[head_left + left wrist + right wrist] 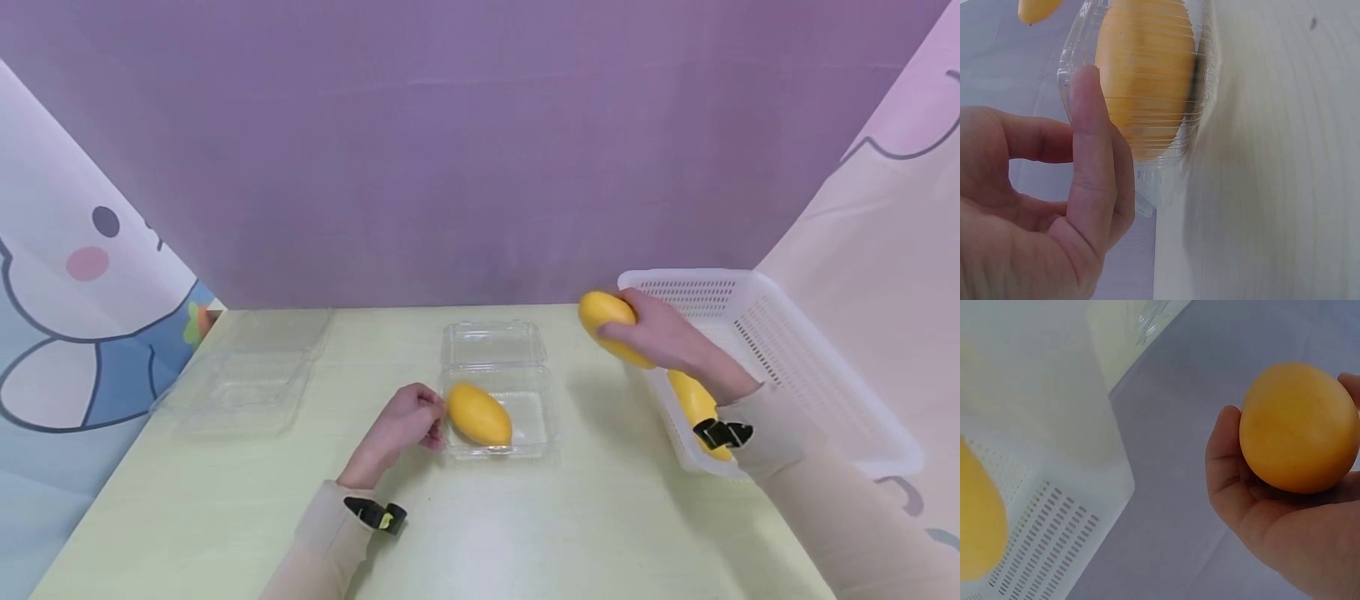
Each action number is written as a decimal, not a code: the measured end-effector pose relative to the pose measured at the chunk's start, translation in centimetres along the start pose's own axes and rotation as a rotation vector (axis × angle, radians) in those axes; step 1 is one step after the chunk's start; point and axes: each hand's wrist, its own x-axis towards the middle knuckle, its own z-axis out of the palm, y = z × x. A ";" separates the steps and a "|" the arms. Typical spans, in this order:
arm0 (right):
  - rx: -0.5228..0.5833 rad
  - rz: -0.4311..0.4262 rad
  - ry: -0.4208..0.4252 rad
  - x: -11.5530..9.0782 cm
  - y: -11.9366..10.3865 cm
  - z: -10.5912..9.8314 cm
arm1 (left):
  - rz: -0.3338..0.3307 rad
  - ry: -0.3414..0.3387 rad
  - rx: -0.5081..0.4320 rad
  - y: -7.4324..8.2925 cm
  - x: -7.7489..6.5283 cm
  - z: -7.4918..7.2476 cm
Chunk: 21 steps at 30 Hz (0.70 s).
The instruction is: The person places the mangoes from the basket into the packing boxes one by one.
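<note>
A yellow mango (480, 415) lies in the left part of an open clear plastic clamshell box (534, 417) at the middle of the table. My left hand (408, 419) pinches that box's left rim; the left wrist view shows a finger (1088, 125) along the outer wall, beside the mango (1144, 75). Held up at the left edge of a white basket, another mango (606, 317) is gripped by my right hand (663, 333). The right wrist view shows this mango (1300, 428) between thumb and fingers. One more mango (690, 400) is in the basket, partly hidden by my right wrist.
The white perforated basket (840, 375) stands at the right of the table (480, 533). Clear plastic boxes (247, 383) with raised lids lie at the left. A purple backdrop (450, 167) rises behind the table, with printed cloths at both sides.
</note>
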 end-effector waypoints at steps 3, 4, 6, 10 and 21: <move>0.020 0.007 0.004 -0.2 -0.2 0.4 | -0.001 -0.001 0.001 0.0 0.0 0.0; 0.022 0.006 0.005 -0.3 -0.2 0.5 | -0.001 -0.002 0.002 0.0 0.0 0.0; 0.032 0.004 0.003 -0.4 -0.3 0.8 | 0.000 -0.004 0.002 0.0 0.0 0.1; 0.039 0.002 0.005 -0.8 -0.5 1.2 | 0.000 -0.004 0.007 0.1 0.1 0.2; 0.068 -0.005 -0.002 -1.0 -1.6 2.8 | -0.008 0.008 -0.006 0.0 -0.3 -0.3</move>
